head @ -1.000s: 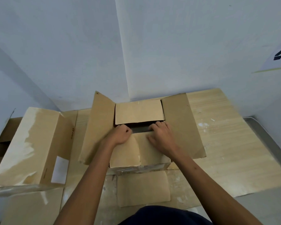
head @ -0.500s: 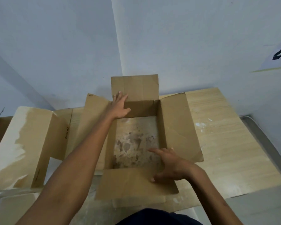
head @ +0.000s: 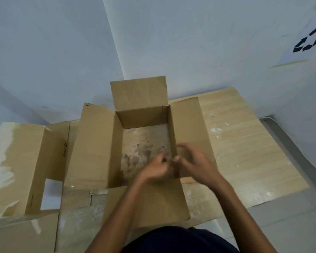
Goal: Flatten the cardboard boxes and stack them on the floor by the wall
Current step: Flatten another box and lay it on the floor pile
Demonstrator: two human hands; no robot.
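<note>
An open cardboard box (head: 142, 116) stands on the floor in the middle, all its flaps folded outward, its stained bottom showing. Both hands meet at the near end of its right wall. My right hand (head: 196, 162) is outside that wall, thumb over the top edge and fingers curled round it. My left hand (head: 156, 168) is inside the box with fingers curled against the same wall; motion blur hides whether they pinch it. A second, taller cardboard box (head: 20, 161) with torn tape lies on its side at the left.
A pale wooden board (head: 244, 152) lies under the boxes. Flat cardboard (head: 26, 234) sits at the near left. A white wall corner rises just behind the box, a recycling sign (head: 310, 41) on the right wall. A grey metal edge (head: 290, 143) borders the board.
The closed top flaps were pulled open. My left hand left the far flap and came back across the box, and my right hand rose from the near flap; both now meet at the right wall.
</note>
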